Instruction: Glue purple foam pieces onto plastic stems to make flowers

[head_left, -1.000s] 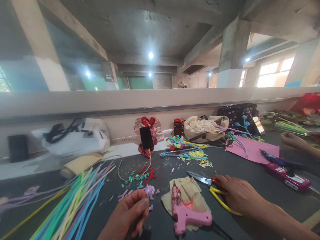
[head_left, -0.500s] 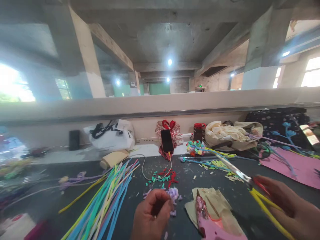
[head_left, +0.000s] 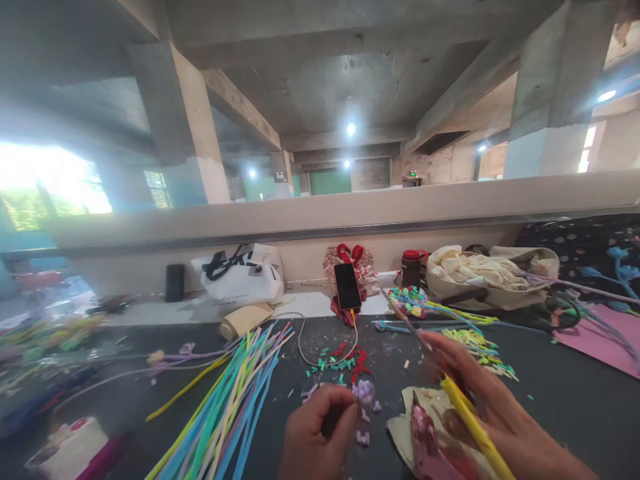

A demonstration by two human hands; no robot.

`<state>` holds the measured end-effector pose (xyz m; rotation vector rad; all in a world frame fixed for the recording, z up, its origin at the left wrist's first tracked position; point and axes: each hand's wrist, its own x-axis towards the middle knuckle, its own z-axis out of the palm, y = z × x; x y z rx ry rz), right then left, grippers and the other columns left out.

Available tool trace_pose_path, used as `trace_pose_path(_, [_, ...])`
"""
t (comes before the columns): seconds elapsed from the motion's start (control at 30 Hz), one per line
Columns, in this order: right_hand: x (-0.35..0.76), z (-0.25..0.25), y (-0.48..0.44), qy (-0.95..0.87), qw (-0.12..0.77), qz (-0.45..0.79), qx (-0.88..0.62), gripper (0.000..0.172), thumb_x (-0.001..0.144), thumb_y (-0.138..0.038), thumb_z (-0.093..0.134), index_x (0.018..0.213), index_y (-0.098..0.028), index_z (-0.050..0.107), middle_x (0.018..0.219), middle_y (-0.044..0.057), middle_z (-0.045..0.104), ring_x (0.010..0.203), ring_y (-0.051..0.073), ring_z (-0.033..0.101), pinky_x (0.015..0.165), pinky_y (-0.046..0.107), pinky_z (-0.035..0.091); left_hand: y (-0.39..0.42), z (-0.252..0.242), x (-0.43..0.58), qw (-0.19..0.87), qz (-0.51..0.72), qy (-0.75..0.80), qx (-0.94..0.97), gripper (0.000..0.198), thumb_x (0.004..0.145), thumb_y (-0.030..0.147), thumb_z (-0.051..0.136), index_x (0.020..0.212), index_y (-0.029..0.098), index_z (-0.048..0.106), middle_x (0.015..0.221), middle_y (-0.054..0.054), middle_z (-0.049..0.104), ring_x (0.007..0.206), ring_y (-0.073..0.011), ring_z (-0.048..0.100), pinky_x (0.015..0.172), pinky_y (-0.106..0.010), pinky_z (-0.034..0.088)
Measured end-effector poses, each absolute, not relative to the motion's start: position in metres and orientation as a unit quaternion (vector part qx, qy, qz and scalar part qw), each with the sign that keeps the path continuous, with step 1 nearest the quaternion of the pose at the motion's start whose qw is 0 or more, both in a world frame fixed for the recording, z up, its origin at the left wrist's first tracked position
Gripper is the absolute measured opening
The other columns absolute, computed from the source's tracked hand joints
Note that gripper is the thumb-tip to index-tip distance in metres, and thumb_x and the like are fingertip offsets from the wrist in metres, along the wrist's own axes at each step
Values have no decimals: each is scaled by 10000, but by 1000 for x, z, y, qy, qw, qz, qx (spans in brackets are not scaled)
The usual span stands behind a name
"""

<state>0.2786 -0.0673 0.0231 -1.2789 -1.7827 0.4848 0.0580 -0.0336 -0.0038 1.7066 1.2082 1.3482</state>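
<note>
Beside the glue gun (head_left: 426,437), our right hand (head_left: 493,407) now holds the scissors (head_left: 473,427), which have left the table (head_left: 560,387), so they seem free for use. Our left hand (head_left: 307,430) (pinched; we cannot tell whether on anything) sits just beside the purple bits (head_left: 364,392).

the dark surface (head_left: 560,407) carries a fan of long coloured strips (head_left: 220,393) toward the left. near its middle lie scattered green bits (head_left: 325,364) and red pieces (head_left: 361,365), with a lilac cluster (head_left: 364,392) just nearer. right of that lies a beige sheet (head_left: 399,427); short yellow pieces (head_left: 467,339) lie farther back, a pink sheet (head_left: 607,337) far right.
</note>
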Motion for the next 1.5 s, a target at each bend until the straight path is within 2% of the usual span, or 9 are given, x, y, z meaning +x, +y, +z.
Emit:
trace_pose_path(0.1, [274,17,-62,-716,385,245,-528,596,739,-255,524,1272,-289,260,941,28,571,840,188,573,694,249,486,-31,-2,55,318,494,462,664,141,671,298,578,577,197,609,526,24,535,506,-109,449,495,-180,341])
trace_pose_path(0.17, [277,10,-60,-718,366,230,-546,609,704,-243,566,1244,-290,289,918,17,565,800,171,565,687,230,478,-30,0,54,312,488,462,672,150,667,305,581,569,197,617,536,18,545,514,-114,455,504,-183,348])
trace_pose_path(0.3, [287,3,-61,-737,313,184,-570,503,731,-292,545,1199,-323,363,888,-1,580,710,147,553,629,213,469,-29,4,52,308,483,460,678,137,668,309,585,594,206,637,571,8,569,552,-127,477,555,-190,375])
trace_pose_path(0.5, [283,14,-67,-793,293,150,-512,582,583,-192,618,1121,-330,443,897,-18,605,765,163,574,683,225,450,-30,9,51,322,461,421,712,195,708,282,557,546,193,617,552,0,524,559,-128,466,547,-188,360])
trace_pose_path(0.6, [280,17,-70,-807,290,147,-493,541,598,-195,594,1109,-297,453,848,-21,615,747,155,575,672,223,449,-31,10,51,326,451,401,728,202,720,248,551,535,190,610,554,2,523,552,-120,463,562,-188,357])
trace_pose_path(0.87, [283,10,-69,-820,285,64,-492,554,594,-139,564,1120,-289,478,1036,30,621,900,208,584,723,247,456,-30,11,47,324,452,365,747,169,717,209,540,580,200,639,619,-18,590,591,-135,508,607,-204,375])
trace_pose_path(1.1, [286,4,-69,-824,276,51,-492,592,587,-121,546,1143,-308,467,1075,30,598,927,215,568,768,277,442,-27,11,43,317,422,366,767,145,708,207,538,618,212,651,654,-30,623,636,-153,540,622,-210,390])
trace_pose_path(1.3, [287,2,-64,-781,300,120,-534,538,621,-249,607,1132,-307,447,927,1,620,728,164,584,628,222,451,-26,7,47,259,469,479,696,131,676,273,579,577,195,615,553,16,576,539,-124,495,539,-190,362])
trace_pose_path(1.5, [285,-1,-61,-759,304,166,-551,518,642,-277,613,1129,-321,441,856,-19,625,654,143,572,554,193,430,-27,12,46,303,452,487,684,146,669,291,563,607,181,636,545,22,536,538,-119,455,532,-193,348])
